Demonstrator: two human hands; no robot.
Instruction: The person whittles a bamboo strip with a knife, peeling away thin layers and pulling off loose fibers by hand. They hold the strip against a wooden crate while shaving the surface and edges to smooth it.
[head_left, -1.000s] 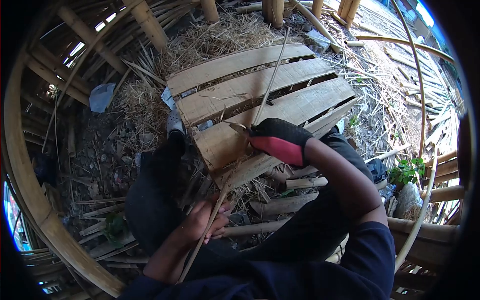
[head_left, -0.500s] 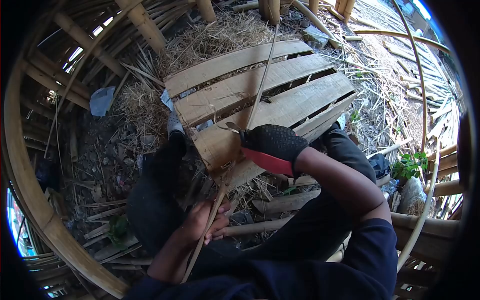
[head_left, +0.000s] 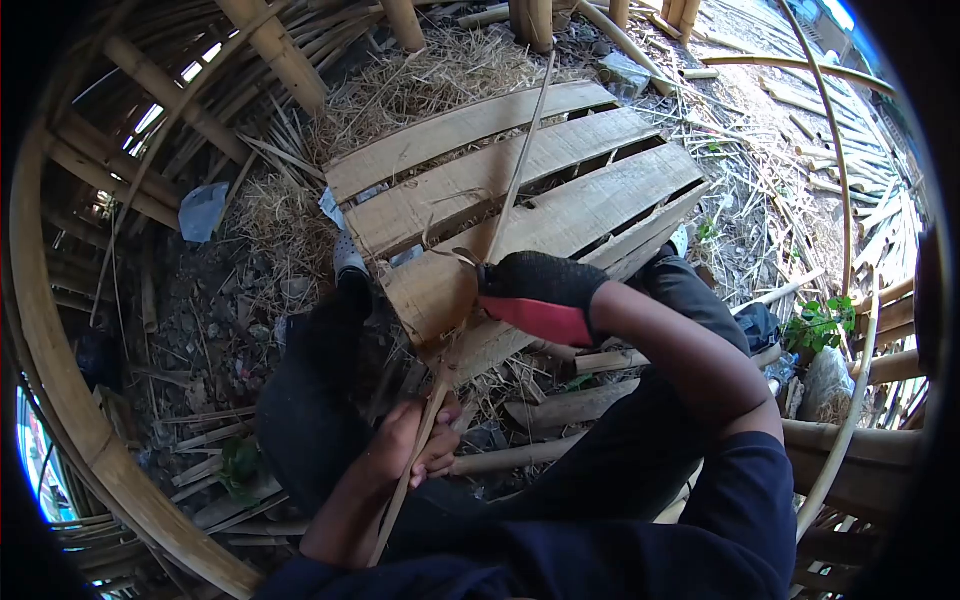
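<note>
A long thin bamboo strip [head_left: 517,170] slants from the far side of a slatted wooden crate [head_left: 520,222] down towards my lap. My left hand [head_left: 415,440], bare, is closed around its lower part. Over the crate's near left corner, my right hand [head_left: 540,295] wears a black and red glove and makes a fist against the strip. What looks like the short blade of a knife [head_left: 466,257] sticks out left of this fist; the glove hides the rest. A thin curl is beside the blade.
My legs straddle the crate. A large curved bamboo pole [head_left: 75,420] runs down the left side. Straw [head_left: 430,80], a plastic scrap [head_left: 203,212] and bamboo pieces litter the ground. Bamboo posts [head_left: 270,55] stand behind, and a leafy plant [head_left: 820,325] is at right.
My gloved right hand has shifted very slightly left, still against the strip. My left hand keeps its grip in about the same place. The whole view has moved a little.
</note>
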